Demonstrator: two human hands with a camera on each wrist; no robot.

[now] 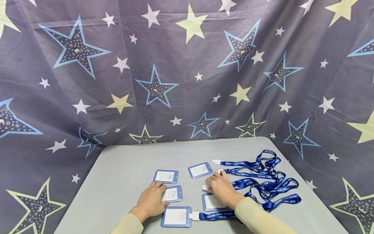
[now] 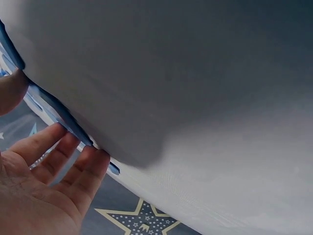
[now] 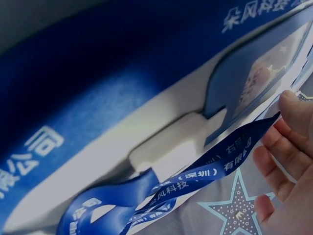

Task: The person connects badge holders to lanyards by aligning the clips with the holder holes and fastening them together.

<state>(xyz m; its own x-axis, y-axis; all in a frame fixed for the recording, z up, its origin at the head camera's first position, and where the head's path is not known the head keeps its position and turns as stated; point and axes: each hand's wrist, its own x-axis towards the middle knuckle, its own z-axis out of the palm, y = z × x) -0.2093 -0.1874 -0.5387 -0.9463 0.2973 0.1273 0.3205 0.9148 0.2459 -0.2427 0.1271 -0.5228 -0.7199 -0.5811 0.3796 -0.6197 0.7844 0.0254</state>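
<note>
My left hand [image 1: 152, 199] holds a blue-framed card holder [image 1: 175, 194] by its edges, fingers at the far side and thumb at the near corner. In the left wrist view its edge [image 2: 63, 115] runs between thumb and fingers. My right hand [image 1: 223, 188] pinches the end of a blue printed lanyard [image 1: 243, 184], near a white clip [image 1: 205, 188]. Thumb and fingers meet on the ribbon [image 3: 244, 142] in the right wrist view. Beneath that hand lies another card holder [image 1: 211, 203], partly covered. Nearest me, a card holder [image 1: 176, 217] joins a lanyard's white clip [image 1: 194, 216].
Two more card holders, one at the left [image 1: 166, 176] and one toward the middle [image 1: 200, 170], lie farther back. Blue lanyards [image 1: 271, 187] overlap in loops on the right of the grey table [image 1: 122, 175]. A star-patterned curtain [image 1: 187, 74] hangs behind.
</note>
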